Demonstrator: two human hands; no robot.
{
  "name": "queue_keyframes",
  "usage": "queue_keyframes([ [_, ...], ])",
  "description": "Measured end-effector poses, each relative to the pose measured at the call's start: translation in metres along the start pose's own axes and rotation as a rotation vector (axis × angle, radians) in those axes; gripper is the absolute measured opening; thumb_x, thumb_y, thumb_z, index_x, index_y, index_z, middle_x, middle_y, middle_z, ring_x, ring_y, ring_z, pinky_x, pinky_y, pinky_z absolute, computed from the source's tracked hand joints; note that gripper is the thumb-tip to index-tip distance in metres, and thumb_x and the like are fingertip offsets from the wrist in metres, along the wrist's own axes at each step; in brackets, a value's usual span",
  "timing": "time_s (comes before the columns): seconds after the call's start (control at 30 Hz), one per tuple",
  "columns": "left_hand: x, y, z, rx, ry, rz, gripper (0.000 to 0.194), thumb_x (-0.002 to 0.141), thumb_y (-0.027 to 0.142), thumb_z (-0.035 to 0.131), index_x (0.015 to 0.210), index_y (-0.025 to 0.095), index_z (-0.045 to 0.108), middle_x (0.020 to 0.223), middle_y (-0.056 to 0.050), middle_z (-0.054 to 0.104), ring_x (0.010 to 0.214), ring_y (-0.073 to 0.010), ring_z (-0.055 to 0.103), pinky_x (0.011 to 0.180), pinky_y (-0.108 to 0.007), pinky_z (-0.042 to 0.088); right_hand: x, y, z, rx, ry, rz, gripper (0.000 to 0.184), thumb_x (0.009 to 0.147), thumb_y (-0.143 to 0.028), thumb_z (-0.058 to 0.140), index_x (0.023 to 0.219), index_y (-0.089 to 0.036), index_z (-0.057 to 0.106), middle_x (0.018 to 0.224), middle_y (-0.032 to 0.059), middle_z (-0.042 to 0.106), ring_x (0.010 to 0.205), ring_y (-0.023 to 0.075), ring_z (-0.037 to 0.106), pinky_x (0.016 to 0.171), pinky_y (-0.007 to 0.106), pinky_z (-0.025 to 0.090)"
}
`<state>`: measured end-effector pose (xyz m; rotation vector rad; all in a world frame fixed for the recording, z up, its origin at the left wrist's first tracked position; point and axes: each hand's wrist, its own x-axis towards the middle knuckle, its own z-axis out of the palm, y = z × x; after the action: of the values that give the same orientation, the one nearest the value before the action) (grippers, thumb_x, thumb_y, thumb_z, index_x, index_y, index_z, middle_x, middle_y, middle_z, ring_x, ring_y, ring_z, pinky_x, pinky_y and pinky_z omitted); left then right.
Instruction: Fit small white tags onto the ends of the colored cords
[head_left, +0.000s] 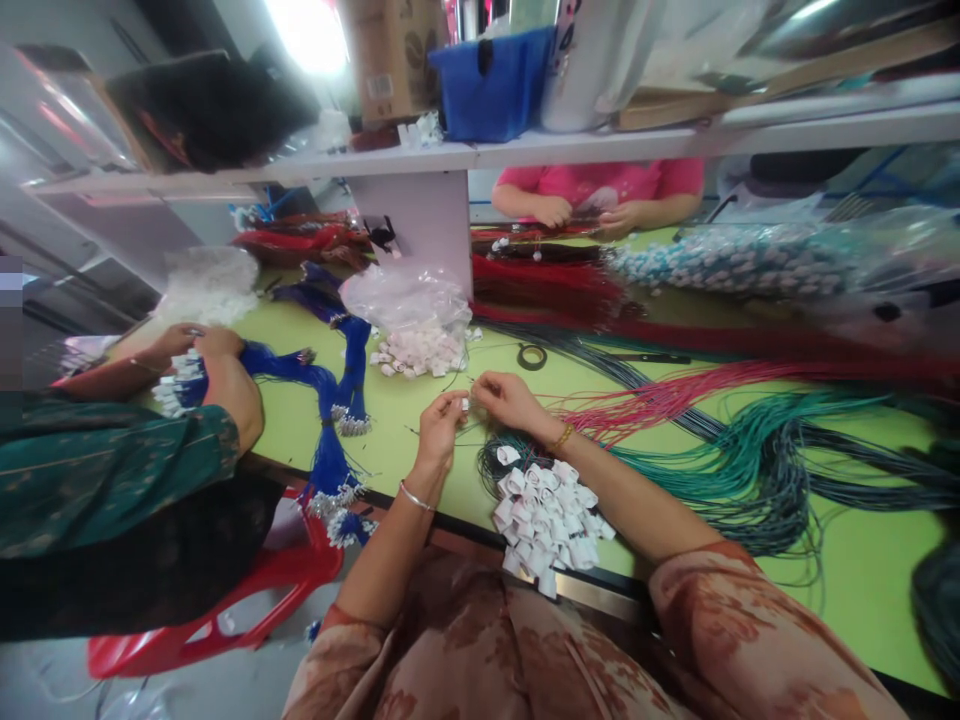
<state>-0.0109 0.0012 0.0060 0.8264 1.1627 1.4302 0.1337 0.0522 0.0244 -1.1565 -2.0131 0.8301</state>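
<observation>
My left hand (440, 425) is pinched on a small white tag (465, 404) above the yellow-green table (390, 410). Close to its right, my right hand (507, 398) pinches a thin dark cord that runs to the same tag. Below my right wrist lies a bundle of teal cords (675, 470) whose ends carry a cluster of white tags (547, 515) near the table's front edge. A loose heap of white tags (420, 352) spills from a clear plastic bag (409, 295) just beyond my hands.
Red cords (660, 395) and dark cords fan across the right of the table. A small tape roll (532, 356) lies past my hands. A person in green at left holds blue cords (330, 400). Another person in pink (600, 195) works across the table, under a shelf.
</observation>
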Motion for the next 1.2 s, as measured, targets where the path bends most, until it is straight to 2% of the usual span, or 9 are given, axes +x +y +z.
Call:
queue_keyframes([
  [0.1,0.003,0.000,-0.005,-0.013,-0.001,-0.040,0.024,0.065,0.030,0.073,0.082,0.014,0.069,0.077,-0.004,0.066,0.057,-0.0069,0.046,0.056,-0.022,0.036,0.017,0.010,-0.007,-0.111,0.012,0.102,0.024,0.084,-0.028,0.048,0.081,-0.012,0.065,0.079,0.0053,0.067,0.068,0.0121,0.054,0.064,0.022,0.037],
  [0.23,0.004,0.000,-0.010,-0.004,-0.023,-0.086,0.023,0.064,0.029,0.072,0.081,0.013,0.069,0.076,-0.005,0.066,0.057,-0.0071,0.047,0.056,-0.022,0.036,0.029,0.016,-0.004,-0.441,-0.182,0.205,0.018,0.077,-0.023,0.057,0.087,-0.013,0.068,0.088,0.0087,0.069,0.077,0.0158,0.058,0.066,0.023,0.036],
  [0.33,0.004,-0.001,-0.011,0.010,-0.026,-0.089,0.023,0.064,0.028,0.072,0.081,0.013,0.069,0.075,-0.004,0.065,0.057,-0.0070,0.046,0.056,-0.022,0.036,0.026,0.014,0.003,-0.562,-0.217,0.210,0.021,0.083,-0.024,0.051,0.092,-0.014,0.068,0.096,0.0107,0.069,0.083,0.0180,0.059,0.068,0.025,0.036],
  [0.53,0.003,-0.002,-0.010,0.015,-0.068,-0.111,0.020,0.065,0.026,0.071,0.081,0.013,0.070,0.077,-0.005,0.066,0.057,-0.0072,0.047,0.057,-0.023,0.037,0.013,0.014,0.003,-0.632,-0.262,0.209,0.025,0.087,-0.024,0.046,0.095,-0.012,0.067,0.100,0.0152,0.067,0.086,0.0203,0.059,0.069,0.027,0.036],
  [0.7,0.003,-0.003,-0.008,-0.056,-0.084,-0.152,0.022,0.064,0.028,0.073,0.080,0.014,0.069,0.082,-0.006,0.067,0.061,-0.0076,0.049,0.060,-0.023,0.039,0.010,0.014,-0.001,-0.602,-0.221,0.140,0.026,0.091,-0.025,0.042,0.099,-0.012,0.063,0.097,0.0126,0.067,0.085,0.0194,0.059,0.070,0.027,0.036],
  [0.83,0.005,-0.006,-0.009,-0.078,-0.076,-0.164,0.023,0.064,0.029,0.074,0.081,0.013,0.069,0.083,-0.006,0.068,0.064,-0.0084,0.051,0.062,-0.023,0.040,0.012,0.011,0.005,-0.648,-0.241,0.172,0.023,0.089,-0.025,0.046,0.099,-0.013,0.063,0.102,0.0140,0.064,0.087,0.0210,0.060,0.069,0.027,0.037],
  [1.0,0.007,-0.007,-0.011,-0.121,-0.047,-0.175,0.023,0.063,0.026,0.076,0.080,0.013,0.069,0.083,-0.007,0.068,0.068,-0.0092,0.054,0.066,-0.024,0.041,0.011,0.009,0.004,-0.618,-0.223,0.143,0.026,0.092,-0.023,0.038,0.102,-0.011,0.059,0.100,0.0145,0.065,0.087,0.0214,0.061,0.070,0.028,0.038],
  [1.2,0.006,-0.007,-0.010,-0.125,-0.091,-0.193,0.025,0.064,0.027,0.076,0.083,0.012,0.068,0.083,-0.007,0.068,0.067,-0.0088,0.054,0.065,-0.023,0.041,0.008,0.009,0.004,-0.688,-0.236,0.190,0.023,0.090,-0.023,0.042,0.102,-0.012,0.059,0.105,0.0160,0.062,0.089,0.0227,0.061,0.070,0.028,0.039],
])
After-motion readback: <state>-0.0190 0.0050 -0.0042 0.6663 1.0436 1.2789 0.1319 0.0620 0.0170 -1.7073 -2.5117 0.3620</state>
